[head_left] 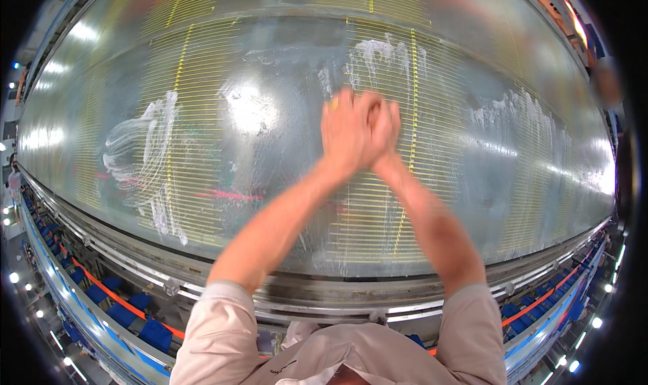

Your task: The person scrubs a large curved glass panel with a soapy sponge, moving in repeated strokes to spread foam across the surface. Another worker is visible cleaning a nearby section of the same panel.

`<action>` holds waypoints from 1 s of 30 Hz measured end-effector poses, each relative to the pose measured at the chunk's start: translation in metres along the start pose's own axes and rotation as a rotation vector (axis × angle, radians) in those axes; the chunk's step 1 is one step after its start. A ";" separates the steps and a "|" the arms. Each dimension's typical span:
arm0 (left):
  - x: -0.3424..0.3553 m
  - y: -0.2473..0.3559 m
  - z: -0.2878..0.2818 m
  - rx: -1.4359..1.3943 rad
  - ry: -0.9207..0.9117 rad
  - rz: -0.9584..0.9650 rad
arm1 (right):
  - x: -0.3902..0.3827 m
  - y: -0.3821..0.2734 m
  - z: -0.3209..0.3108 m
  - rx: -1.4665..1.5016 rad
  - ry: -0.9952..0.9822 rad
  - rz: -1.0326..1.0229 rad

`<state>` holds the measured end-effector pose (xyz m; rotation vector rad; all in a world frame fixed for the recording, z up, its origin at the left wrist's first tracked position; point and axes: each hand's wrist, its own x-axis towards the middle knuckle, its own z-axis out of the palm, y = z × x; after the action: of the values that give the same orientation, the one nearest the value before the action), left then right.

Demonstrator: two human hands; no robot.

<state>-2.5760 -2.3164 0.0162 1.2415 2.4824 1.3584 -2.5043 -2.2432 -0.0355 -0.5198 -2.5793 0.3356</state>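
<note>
At the centre of the frame, your left hand (pixel 344 136) and right hand (pixel 386 127) meet side by side, fingers curled; whether they close on anything cannot be told. Beneath them the glossy grey panel (pixel 290 145) fills most of the frame, crossed by bands of thin yellow lines (pixel 196 155). White smears (pixel 158 135) mark it at left, above your hands and at right; a pinkish-red streak (pixel 233 196) lies left of centre. At lower left, an orange-red strip (pixel 131 309) passes dark-blue pieces (pixel 155 334).
</note>
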 end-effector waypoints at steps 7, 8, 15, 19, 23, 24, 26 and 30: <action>0.160 -0.045 0.043 0.030 0.002 0.008 | 0.163 0.062 0.035 -0.184 -0.134 0.066; 0.165 -0.046 0.044 0.033 0.009 -0.011 | 0.169 0.064 0.038 -0.192 -0.128 0.074; 0.066 -0.013 0.028 0.033 0.046 0.022 | 0.068 0.038 0.016 0.070 0.049 0.081; -0.057 0.030 0.002 -0.032 0.052 0.060 | -0.057 -0.015 -0.023 0.056 0.004 0.177; -0.179 0.067 -0.043 -0.036 -0.071 0.023 | -0.171 -0.080 -0.067 0.005 0.050 0.101; -0.203 0.074 -0.054 -0.042 -0.081 0.020 | -0.191 -0.093 -0.074 0.019 -0.008 0.120; -0.237 0.085 -0.069 -0.052 -0.110 -0.003 | -0.227 -0.119 -0.082 0.054 -0.166 0.184; -0.247 0.090 -0.070 -0.021 -0.106 -0.034 | -0.250 -0.122 -0.078 0.155 -0.355 0.236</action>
<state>-2.3805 -2.5030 0.0478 1.2278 2.4014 1.2728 -2.2986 -2.4469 -0.0318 -0.7688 -2.7987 0.7648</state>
